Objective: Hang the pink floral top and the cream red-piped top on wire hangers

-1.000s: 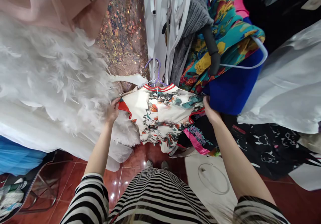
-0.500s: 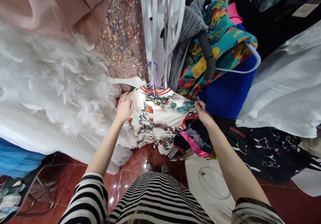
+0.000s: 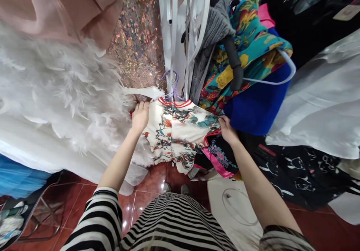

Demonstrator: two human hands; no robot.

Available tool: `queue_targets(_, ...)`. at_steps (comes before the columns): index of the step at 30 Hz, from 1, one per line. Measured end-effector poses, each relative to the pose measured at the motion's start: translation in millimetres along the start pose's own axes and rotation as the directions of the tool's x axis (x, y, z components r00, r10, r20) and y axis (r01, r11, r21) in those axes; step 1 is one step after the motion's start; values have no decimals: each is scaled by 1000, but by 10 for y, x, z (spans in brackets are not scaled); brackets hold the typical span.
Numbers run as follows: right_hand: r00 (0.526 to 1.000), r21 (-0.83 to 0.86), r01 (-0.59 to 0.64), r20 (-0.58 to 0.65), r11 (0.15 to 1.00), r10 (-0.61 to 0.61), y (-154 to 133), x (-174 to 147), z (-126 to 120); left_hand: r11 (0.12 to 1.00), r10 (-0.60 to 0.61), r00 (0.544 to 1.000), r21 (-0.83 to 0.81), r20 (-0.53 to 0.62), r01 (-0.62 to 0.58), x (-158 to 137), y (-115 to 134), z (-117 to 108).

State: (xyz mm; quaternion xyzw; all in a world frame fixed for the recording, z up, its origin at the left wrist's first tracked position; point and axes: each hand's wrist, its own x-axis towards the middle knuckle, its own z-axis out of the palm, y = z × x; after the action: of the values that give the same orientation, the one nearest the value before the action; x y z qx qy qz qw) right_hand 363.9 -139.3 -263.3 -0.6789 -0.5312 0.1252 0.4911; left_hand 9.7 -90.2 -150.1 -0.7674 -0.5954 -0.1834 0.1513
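Observation:
A white floral top with red-striped trim at the neck and sleeve hangs in front of me, a seam running down its middle. Above its neckline a purple hanger shows, next to a white hanger's arm. My left hand is closed on the top's left shoulder edge, its fingertips partly hidden by the cloth. At the opposite sleeve, my right hand pinches the fabric between thumb and fingers. The top is spread fairly flat between both hands. Behind that sleeve hangs a black embroidered garment with a pink edge.
White feathered clothing fills the left side, beside a sequined dress. To the right hang a teal floral garment, a blue garment and a white one. A folding chair stands at lower left.
Very little differs. Both hands stay on the floral top, which remains spread out. The clothes at the right appear slightly farther right and lower in the view.

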Motion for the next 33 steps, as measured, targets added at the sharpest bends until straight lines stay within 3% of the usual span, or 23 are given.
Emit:
queue_targets(6, 998, -99, 53, -30, 994, -56, 48, -50, 35, 1000, -15, 1000, -1, -7, 15, 56, -64, 50)
queue_targets(15, 956, -221, 248, -101, 943, -275, -364, -150, -39, 996, -56, 998, -75, -2, 56, 70, -67, 105)
queue_targets(24, 972, -170, 203, -79, 964, -219, -426, -100, -53, 995, -81, 996, -59, 29, 82, 77, -26, 45)
queue_targets(33, 919, -231, 358, -87, 905, -385, -651, -211, 32, 995, -92, 994, -20, 64, 94, 91, 22, 4)
